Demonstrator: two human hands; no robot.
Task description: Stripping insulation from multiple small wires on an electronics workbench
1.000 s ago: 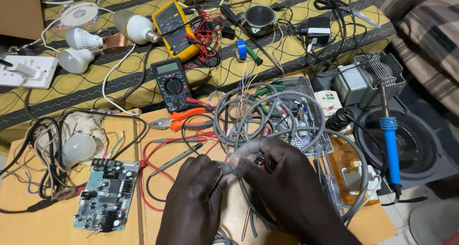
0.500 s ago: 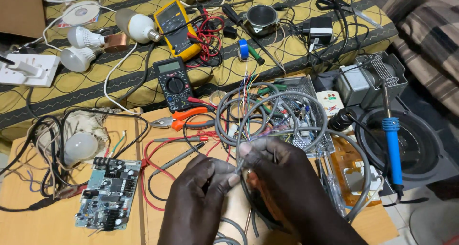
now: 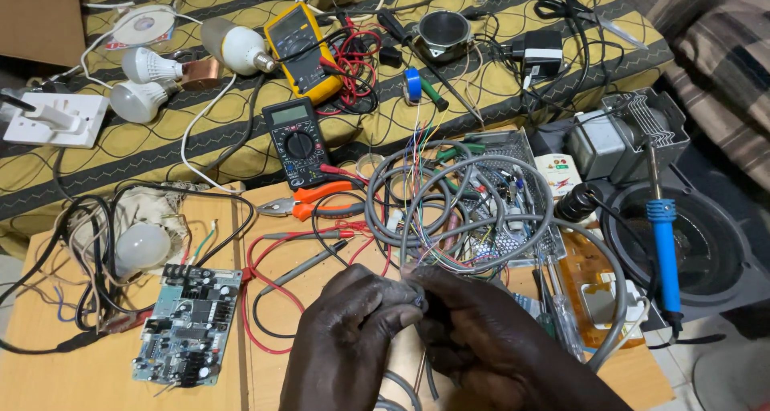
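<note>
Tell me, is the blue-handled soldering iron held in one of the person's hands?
No, the blue-handled soldering iron lies at the right, apart from both hands, whose fingers pinch a grey cable.

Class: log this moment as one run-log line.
left hand: pinching grey cable end | right hand: gripping same cable | circuit board: left, untouched
</note>
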